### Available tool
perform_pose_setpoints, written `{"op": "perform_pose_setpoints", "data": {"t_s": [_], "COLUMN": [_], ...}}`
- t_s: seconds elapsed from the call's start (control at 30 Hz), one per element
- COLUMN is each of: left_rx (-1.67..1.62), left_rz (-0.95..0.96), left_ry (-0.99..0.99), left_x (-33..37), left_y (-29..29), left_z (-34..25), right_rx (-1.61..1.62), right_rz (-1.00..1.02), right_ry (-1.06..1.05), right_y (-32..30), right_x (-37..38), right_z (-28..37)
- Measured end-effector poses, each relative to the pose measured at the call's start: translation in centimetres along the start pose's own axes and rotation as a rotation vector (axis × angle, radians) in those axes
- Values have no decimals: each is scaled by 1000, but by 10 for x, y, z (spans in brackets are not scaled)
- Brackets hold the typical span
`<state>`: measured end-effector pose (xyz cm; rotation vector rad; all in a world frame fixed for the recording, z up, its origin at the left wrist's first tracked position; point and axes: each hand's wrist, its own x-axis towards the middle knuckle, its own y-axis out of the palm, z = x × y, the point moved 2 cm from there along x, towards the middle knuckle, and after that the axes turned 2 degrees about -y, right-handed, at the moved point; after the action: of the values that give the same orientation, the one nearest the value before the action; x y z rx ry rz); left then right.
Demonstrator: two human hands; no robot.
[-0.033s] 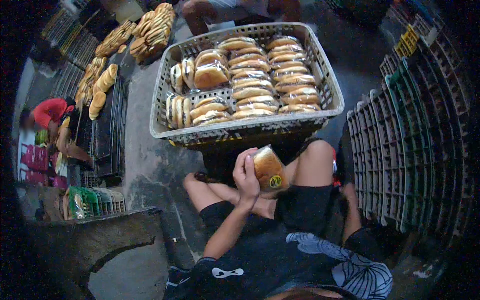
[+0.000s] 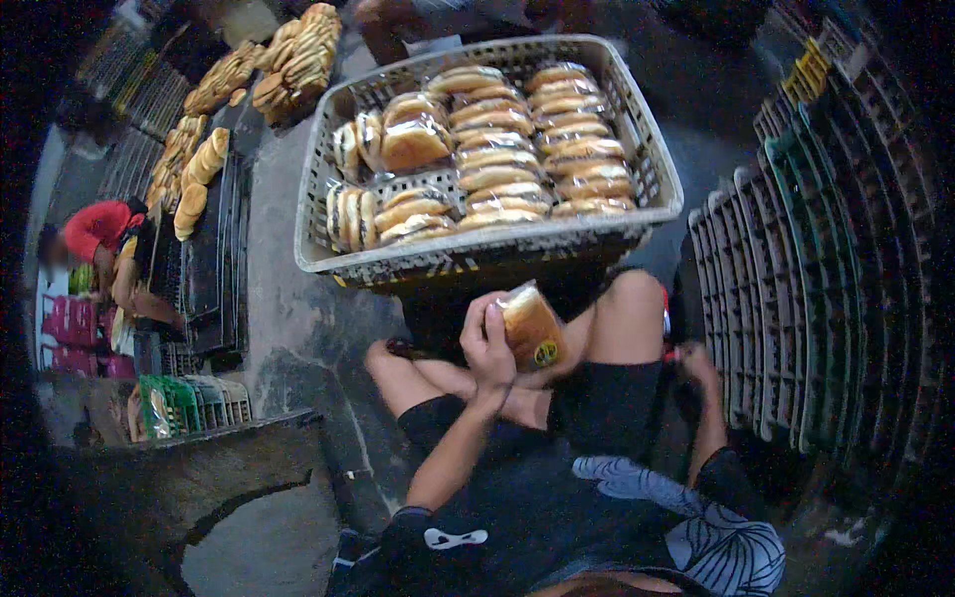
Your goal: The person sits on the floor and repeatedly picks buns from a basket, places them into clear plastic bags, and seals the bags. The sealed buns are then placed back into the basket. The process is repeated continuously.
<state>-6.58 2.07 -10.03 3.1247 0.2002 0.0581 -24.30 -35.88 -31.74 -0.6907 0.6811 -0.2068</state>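
Bread (image 2: 535, 330) in clear wrap, with a round yellow-and-black label (image 2: 545, 353), is in your left hand (image 2: 487, 341), above your folded legs (image 2: 627, 318) and on the near side of a pale slotted crate (image 2: 489, 240). Your left grip is closed around the bread's left side, the browned top showing. Your right hand (image 2: 699, 363) is low beside your right knee, near a small red thing (image 2: 670, 354); you cannot tell from this view whether that grip holds anything.

The crate before you carries many wrapped packs. A middle column (image 2: 494, 149) and a right column (image 2: 582, 139) run from the far end to the near wall, their packs leaning against one another. On the left, two packs on edge (image 2: 356, 142) stand beside one pack with its brown top facing up (image 2: 415, 146). Nearer you, upright packs (image 2: 351, 219) fill the corner, with flatter ones (image 2: 415, 216) next to them; the crate's slotted floor (image 2: 430, 182) shows between the two left groups.

To your right stand stacked grey crates (image 2: 726, 298); you cannot see what is in them. To your left lie piles of unwrapped breads (image 2: 202, 179).
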Motion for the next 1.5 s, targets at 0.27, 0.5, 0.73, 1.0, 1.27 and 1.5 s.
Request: {"op": "perform_pose_setpoints", "data": {"t_s": [0.27, 0.5, 0.73, 1.0, 1.27, 1.5], "left_rx": [131, -85, 194, 839, 1010, 1235], "left_rz": [185, 161, -49, 34, 522, 366], "left_ry": [792, 731, 137, 910, 800, 506], "left_x": [4, 21, 127, 290, 353, 303], "left_y": [35, 26, -25, -31, -1, 12], "left_z": [-13, -17, 2, -9, 27, -44], "right_rx": [283, -114, 398, -102, -326, -48], "right_rz": [270, 646, 286, -617, -586, -366], "right_ry": [-1176, -595, -730, -1034, -947, -872], "right_y": [-67, -8, 40, 33, 40, 30], "right_x": [-96, -26, -32, 16, 15, 12], "right_z": [389, 409, 451, 468, 468, 467]}}
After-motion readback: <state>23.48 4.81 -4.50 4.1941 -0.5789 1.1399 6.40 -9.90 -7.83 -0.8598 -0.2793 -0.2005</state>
